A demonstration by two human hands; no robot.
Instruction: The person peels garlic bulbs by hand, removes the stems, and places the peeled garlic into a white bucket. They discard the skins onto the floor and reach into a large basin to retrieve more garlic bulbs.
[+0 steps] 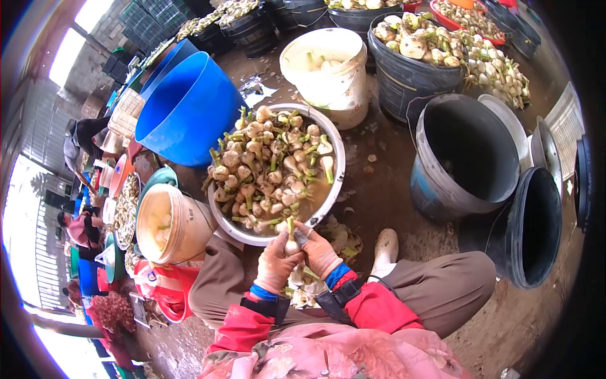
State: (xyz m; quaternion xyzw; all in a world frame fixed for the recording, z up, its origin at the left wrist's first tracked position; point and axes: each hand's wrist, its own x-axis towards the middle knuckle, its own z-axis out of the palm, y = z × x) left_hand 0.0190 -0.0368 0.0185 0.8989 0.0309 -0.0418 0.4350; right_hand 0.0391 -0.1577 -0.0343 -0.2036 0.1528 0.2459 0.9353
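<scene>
Between my two hands, above the near rim of a white basin (pixel 339 183), is a peeled white garlic bulb (pixel 291 246) with a short green stem pointing up. My left hand (pixel 273 265) is closed on its left side. The fingers of my right hand (pixel 319 254) pinch it from the right, and dark smudges mark them. The basin holds many unpeeled garlic bulbs (pixel 268 158) with cut green stems, some sitting in brownish water. Pale peelings (pixel 303 284) lie below my hands, between my legs. Any small tool within my fingers is hidden.
Left of the basin stand a beige bucket (pixel 192 224) with bulbs in liquid and a large blue tub (pixel 189 114). A white bucket (pixel 344 95) stands behind it. Dark buckets (pixel 435 183) are at right, a heaped black tub (pixel 404 82) beyond. Other people (pixel 82 142) sit far left.
</scene>
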